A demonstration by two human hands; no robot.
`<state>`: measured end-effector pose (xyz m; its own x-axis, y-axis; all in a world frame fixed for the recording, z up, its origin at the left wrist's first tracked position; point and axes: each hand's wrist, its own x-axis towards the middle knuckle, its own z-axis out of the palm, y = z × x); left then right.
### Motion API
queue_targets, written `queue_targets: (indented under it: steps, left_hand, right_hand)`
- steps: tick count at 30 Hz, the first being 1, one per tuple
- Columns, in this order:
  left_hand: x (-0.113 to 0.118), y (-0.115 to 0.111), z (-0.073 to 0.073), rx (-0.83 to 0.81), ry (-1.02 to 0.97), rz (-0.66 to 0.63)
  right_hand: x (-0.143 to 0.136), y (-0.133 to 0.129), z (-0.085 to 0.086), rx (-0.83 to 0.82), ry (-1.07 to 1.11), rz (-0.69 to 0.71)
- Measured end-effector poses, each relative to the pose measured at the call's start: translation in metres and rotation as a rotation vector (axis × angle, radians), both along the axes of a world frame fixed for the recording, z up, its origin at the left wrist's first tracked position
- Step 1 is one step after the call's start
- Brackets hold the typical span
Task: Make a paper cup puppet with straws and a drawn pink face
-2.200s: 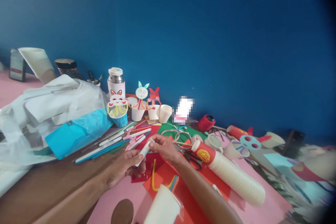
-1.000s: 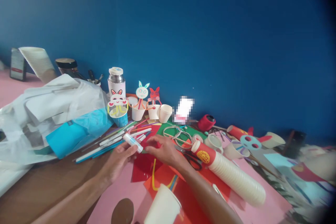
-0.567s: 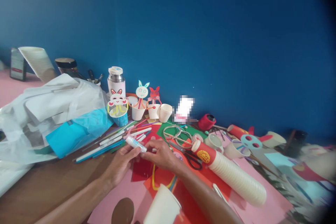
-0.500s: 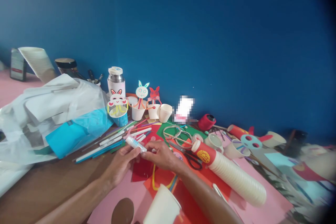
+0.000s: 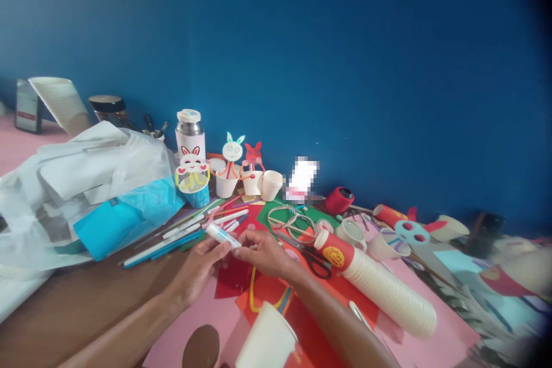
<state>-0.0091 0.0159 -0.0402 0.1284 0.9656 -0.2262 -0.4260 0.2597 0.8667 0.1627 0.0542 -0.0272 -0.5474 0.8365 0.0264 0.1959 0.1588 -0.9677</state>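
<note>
A small white tube with a pale blue label is held between my two hands above the dark red paper. The fingers of my left hand grip it from the left. My right hand pinches its lower right end. Below my hands, a white paper cup lies tilted on the orange and pink sheets, beside a bent yellow strip. Dark-handled scissors lie just right of my right hand.
White and blue markers lie behind my left hand. A stack of paper cups lies at the right. Decorated cups and a flask line the back. A plastic bag fills the left; glasses rest behind my right hand.
</note>
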Motion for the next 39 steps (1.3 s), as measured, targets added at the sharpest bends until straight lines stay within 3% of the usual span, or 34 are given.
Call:
queue_targets:
  steps: [5,13,18,20,27,33,39]
  left_hand:
    - [0.001,-0.001,0.006,0.017,0.0,-0.031]
    - [0.0,-0.001,-0.002,0.0,0.023,-0.016]
    - [0.002,-0.001,0.002,0.038,0.038,-0.047]
    - [0.002,-0.001,0.003,0.044,0.04,-0.061]
    - [0.001,-0.003,0.006,0.011,0.112,-0.008]
    - [0.003,-0.003,0.009,0.013,0.076,-0.04]
    - [0.002,-0.003,0.005,-0.038,0.023,0.0]
  right_hand:
    - [0.001,0.002,0.003,-0.117,0.079,0.182]
    - [0.001,-0.002,0.002,0.06,-0.056,0.001]
    - [0.002,0.001,0.004,-0.114,0.071,0.231]
    - [0.003,0.002,0.005,-0.131,0.078,0.258]
    - [0.001,-0.001,0.003,-0.042,0.005,0.02]
    - [0.002,0.003,0.002,-0.11,0.058,0.184]
    - [0.0,0.001,-0.003,-0.065,0.046,0.065]
